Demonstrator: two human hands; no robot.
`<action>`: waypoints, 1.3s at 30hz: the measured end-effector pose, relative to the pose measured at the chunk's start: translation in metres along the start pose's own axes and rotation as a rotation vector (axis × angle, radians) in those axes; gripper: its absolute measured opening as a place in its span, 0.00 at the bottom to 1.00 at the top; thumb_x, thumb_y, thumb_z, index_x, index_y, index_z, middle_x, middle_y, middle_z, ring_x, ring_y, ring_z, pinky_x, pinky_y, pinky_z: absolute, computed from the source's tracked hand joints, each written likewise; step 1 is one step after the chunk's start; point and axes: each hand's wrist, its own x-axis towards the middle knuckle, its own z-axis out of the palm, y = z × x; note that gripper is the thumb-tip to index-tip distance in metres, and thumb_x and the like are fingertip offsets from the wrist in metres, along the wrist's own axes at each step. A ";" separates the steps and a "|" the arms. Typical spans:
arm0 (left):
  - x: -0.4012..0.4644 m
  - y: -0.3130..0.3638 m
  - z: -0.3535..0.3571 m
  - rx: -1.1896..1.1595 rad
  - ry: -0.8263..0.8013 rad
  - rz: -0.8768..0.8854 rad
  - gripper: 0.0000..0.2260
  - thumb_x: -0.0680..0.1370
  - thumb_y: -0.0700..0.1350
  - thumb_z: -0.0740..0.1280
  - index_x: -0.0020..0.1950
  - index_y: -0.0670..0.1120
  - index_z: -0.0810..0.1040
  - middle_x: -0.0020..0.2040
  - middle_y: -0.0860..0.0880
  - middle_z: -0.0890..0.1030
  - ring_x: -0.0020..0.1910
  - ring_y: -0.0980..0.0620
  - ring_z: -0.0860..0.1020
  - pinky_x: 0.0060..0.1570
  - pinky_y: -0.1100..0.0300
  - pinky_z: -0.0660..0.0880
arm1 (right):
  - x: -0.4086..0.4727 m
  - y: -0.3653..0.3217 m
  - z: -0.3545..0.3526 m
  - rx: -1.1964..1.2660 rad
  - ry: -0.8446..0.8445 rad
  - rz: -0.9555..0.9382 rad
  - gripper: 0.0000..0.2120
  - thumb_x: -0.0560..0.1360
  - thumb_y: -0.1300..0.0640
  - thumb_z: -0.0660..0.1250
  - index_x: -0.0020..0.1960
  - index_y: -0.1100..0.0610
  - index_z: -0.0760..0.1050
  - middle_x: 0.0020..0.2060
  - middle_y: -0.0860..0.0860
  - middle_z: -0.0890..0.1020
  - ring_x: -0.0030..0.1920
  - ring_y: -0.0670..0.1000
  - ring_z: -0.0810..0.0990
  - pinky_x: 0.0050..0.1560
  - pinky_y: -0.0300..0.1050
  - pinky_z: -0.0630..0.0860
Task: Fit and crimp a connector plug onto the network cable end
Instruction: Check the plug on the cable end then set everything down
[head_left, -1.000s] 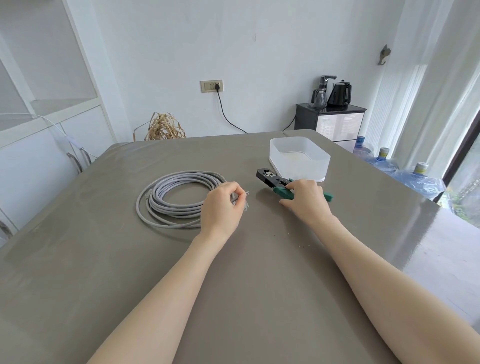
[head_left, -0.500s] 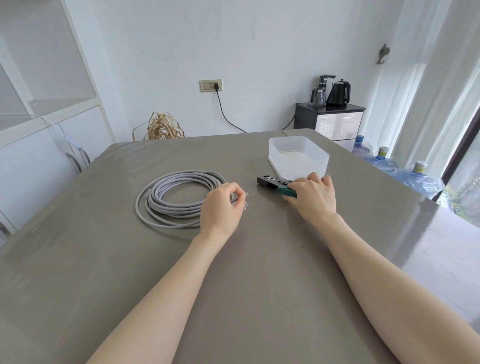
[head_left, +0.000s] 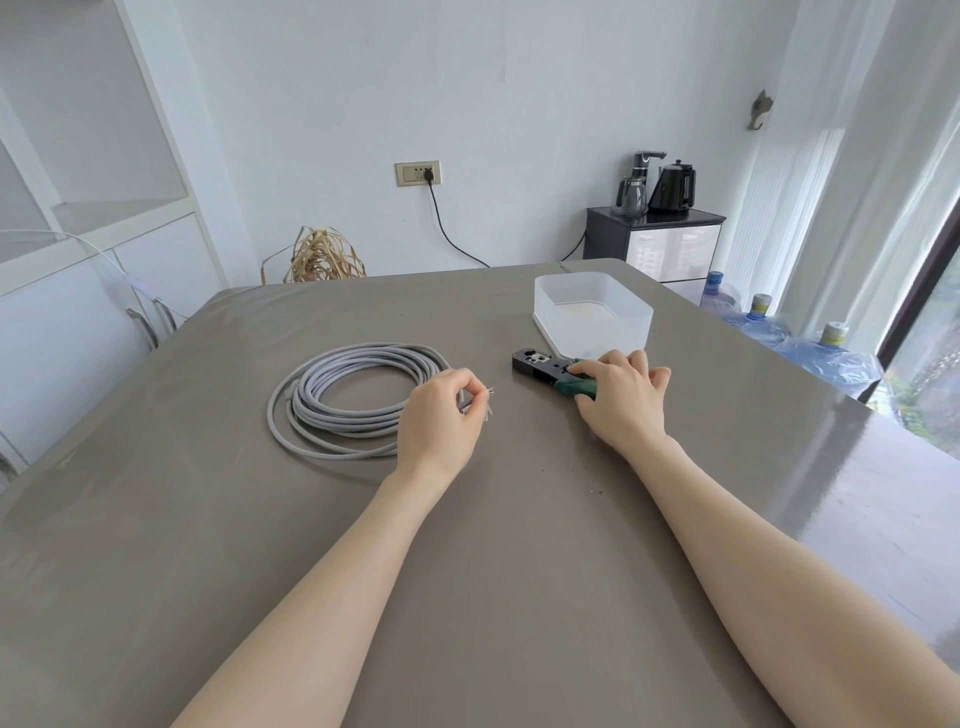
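From the head camera, a grey table (head_left: 467, 571) fills the view. A coil of grey network cable (head_left: 353, 400) lies toward the left side of the table. The left hand (head_left: 441, 426) pinches the cable end (head_left: 480, 402) with curled fingers, and small wires stick out past the fingertips. The right hand (head_left: 623, 402) lies on the crimping tool (head_left: 545, 366), its fingers curled over the green handles. The tool's black head points left. A white plastic tub (head_left: 592, 317) stands just behind the tool, near the table's far edge.
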 end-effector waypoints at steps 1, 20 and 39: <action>0.000 0.000 0.000 -0.002 -0.002 0.000 0.08 0.75 0.42 0.65 0.36 0.45 0.76 0.35 0.48 0.78 0.35 0.46 0.73 0.44 0.50 0.75 | 0.001 0.001 0.001 0.031 0.015 0.002 0.22 0.72 0.63 0.61 0.62 0.45 0.76 0.55 0.50 0.76 0.58 0.55 0.66 0.55 0.51 0.57; -0.003 0.000 0.003 0.015 -0.029 0.020 0.08 0.75 0.42 0.66 0.35 0.48 0.75 0.31 0.57 0.72 0.30 0.58 0.68 0.31 0.61 0.60 | -0.011 0.006 0.009 0.062 -0.272 -0.159 0.20 0.80 0.52 0.50 0.68 0.38 0.69 0.76 0.41 0.55 0.73 0.53 0.51 0.69 0.55 0.46; -0.011 -0.002 0.004 0.096 -0.064 0.060 0.07 0.75 0.44 0.66 0.38 0.45 0.77 0.40 0.52 0.80 0.39 0.51 0.72 0.36 0.60 0.63 | -0.028 0.012 -0.002 0.154 -0.374 -0.336 0.17 0.81 0.46 0.49 0.66 0.30 0.65 0.75 0.38 0.54 0.76 0.49 0.47 0.72 0.46 0.40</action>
